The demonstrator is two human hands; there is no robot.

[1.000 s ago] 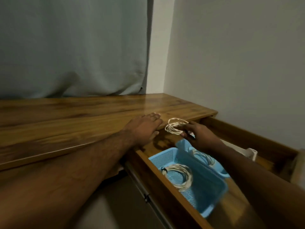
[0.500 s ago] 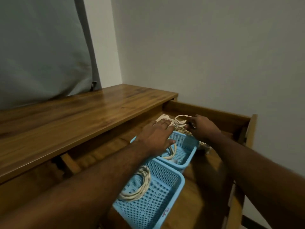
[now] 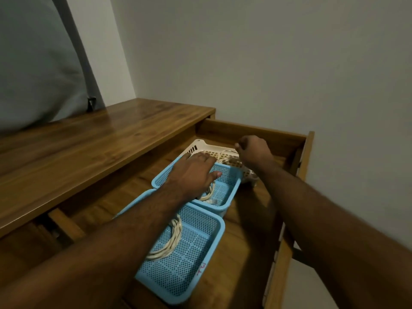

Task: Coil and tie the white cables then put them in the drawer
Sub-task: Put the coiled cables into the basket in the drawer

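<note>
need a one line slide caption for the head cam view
Left hand flat over blue baskets of coiled cables in the open drawer; right hand above the white basket.

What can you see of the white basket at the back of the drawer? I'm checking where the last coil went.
The white basket is perforated plastic with slotted corners, sitting flat at the drawer's far end, against the middle blue basket. A coiled white cable lies inside. The left hand reaches over its near edge; the right hand, fingers curled, hides its right part.

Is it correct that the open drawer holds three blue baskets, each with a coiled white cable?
Not quite: the head view shows two blue baskets and one white basket in the drawer. Each does hold a coiled cable.
</note>
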